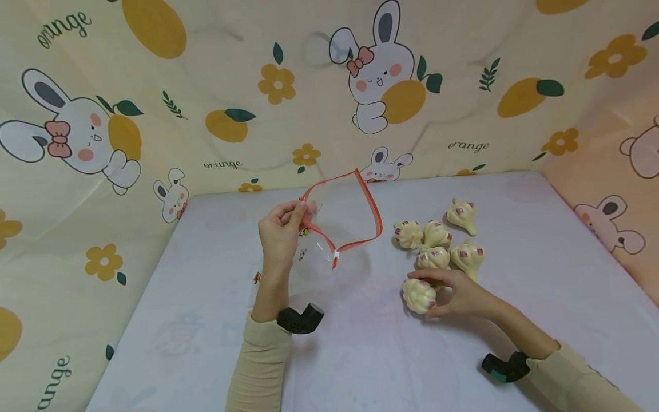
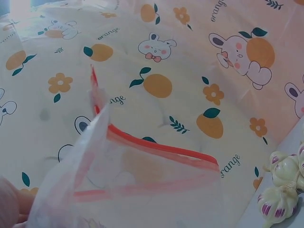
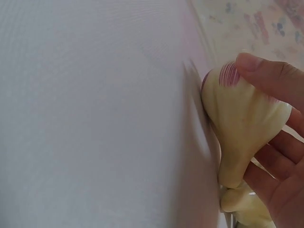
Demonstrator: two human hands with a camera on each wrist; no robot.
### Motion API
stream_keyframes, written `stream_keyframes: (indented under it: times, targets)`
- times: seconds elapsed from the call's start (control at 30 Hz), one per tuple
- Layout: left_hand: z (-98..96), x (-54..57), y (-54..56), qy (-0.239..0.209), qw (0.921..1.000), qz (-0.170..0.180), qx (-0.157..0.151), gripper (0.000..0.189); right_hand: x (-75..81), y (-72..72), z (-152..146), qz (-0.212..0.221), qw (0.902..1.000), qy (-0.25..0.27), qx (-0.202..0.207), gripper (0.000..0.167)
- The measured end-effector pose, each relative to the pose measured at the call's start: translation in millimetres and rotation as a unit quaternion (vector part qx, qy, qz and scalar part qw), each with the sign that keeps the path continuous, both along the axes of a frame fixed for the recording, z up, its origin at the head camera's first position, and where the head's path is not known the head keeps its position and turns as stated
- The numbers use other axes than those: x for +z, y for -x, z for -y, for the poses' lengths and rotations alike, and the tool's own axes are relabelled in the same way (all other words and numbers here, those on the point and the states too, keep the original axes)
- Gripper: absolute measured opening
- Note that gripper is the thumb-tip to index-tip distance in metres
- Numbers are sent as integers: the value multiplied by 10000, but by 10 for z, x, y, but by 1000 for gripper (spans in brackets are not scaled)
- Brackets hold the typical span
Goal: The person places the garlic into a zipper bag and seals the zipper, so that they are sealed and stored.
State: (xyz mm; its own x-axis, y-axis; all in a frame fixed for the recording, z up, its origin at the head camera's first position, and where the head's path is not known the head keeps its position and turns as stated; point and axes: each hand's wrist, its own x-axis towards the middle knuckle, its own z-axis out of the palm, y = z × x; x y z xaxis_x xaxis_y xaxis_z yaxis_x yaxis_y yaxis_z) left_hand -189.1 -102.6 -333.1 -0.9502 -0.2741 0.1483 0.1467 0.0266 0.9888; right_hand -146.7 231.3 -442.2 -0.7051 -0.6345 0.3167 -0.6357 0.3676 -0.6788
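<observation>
My left hand (image 1: 280, 232) pinches the rim of a clear zip bag (image 1: 340, 212) with a red-orange edge and a white slider, its mouth spread wide. In the left wrist view the bag (image 2: 152, 185) fills the lower part, and only a bit of the hand (image 2: 12, 204) shows. With thumb and fingers, my right hand (image 1: 458, 292) grips a garlic bulb (image 1: 419, 296), cream with purple marks, low at the white table. Close up, the right wrist view shows this garlic bulb (image 3: 244, 111) between thumb and fingers, its stem pointing down in that view.
Behind the right hand lie several more garlic bulbs (image 1: 433, 257), grouped close together, one of them (image 1: 461, 214) a little farther back. A white cloth covers the table (image 1: 206, 343). A patterned curtain (image 1: 309, 86) with rabbits and oranges rises behind and at the sides.
</observation>
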Motion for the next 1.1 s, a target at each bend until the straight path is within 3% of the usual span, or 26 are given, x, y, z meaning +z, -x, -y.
stream_keyframes:
  times: [0.77,1.1]
  targets:
    - [3,-13,2,-147,9997,169,-80,22,6,25,25,335,9994,-18,-50,65]
    - [-8,-27,15,-150,9997,57,-163,22,82,58,60,435,9990,23,-29,65]
